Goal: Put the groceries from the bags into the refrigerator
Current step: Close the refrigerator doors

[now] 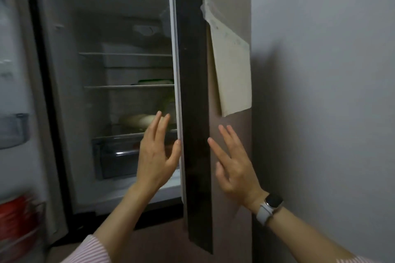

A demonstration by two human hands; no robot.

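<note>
At the centre of the frame, the refrigerator door (193, 96) stands edge-on to the camera, its dark edge running nearly straight up and down from the top of the picture to the lower middle. The person brackets it with both hands: the left hand (157, 153) is spread flat on the inner side, thumb touching the pale door seal, while the right hand (234, 162) rests its fingers against the outer face, lower right of centre. Neither hand grips anything; both are loose and unclenched, which suggests they are steadying or swinging the door (which way cannot be told).

Left of the door, the refrigerator (70, 96) is lit dimly. A pale long vegetable (136, 120) lies on its side on the lowest shelf, long axis roughly left to right, with greens (155, 81) on the shelf above. No bags are in view.
</note>
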